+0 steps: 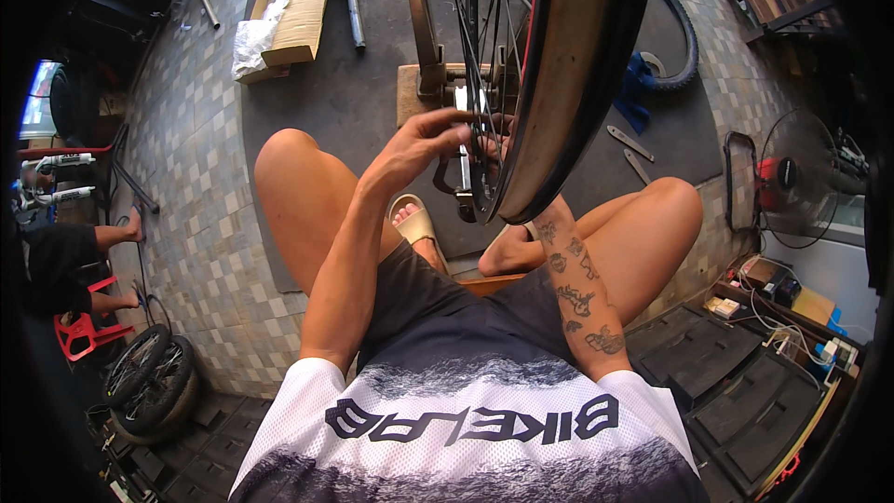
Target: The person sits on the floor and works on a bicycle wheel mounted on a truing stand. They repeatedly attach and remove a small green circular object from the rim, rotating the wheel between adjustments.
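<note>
the wheel (579,74) stands up at a metal stand (426,33), from the top middle of the frame down to the centre. the left hand (424,142) is at the thin spokes (473,47), fingers bent; i can't tell if they pinch anything. the right hand (499,145) is near it, partly hidden by the wheel, so i can't tell its grip. i think it's best to feel one spoke at a time, go gently, and not bump the wheel.
</note>
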Demonstrator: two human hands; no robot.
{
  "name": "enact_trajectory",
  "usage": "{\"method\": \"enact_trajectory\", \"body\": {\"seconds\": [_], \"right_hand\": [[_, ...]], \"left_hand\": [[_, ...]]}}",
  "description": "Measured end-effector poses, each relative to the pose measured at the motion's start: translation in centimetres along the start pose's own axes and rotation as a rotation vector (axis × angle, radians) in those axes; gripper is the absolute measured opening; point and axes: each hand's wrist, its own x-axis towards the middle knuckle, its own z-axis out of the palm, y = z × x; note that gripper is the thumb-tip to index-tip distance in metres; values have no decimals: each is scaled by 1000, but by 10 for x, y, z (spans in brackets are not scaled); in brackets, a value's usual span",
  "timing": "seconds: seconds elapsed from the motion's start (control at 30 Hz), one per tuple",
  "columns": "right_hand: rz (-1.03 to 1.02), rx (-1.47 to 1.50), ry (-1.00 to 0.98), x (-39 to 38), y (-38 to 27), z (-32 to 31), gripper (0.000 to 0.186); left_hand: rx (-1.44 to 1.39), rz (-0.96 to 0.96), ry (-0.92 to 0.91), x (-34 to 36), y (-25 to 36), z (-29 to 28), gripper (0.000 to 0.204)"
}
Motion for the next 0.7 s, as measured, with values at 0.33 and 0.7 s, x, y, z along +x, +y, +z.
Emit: {"method": "enact_trajectory", "body": {"seconds": [0.33, 0.7], "right_hand": [[28, 11, -60, -25, -42, 15, 46], [42, -80, -66, -10, -26, 6, 48]], "left_hand": [[223, 168, 171, -11, 25, 38, 19], [-293, -9, -220, 12, 6, -4, 27]]}}
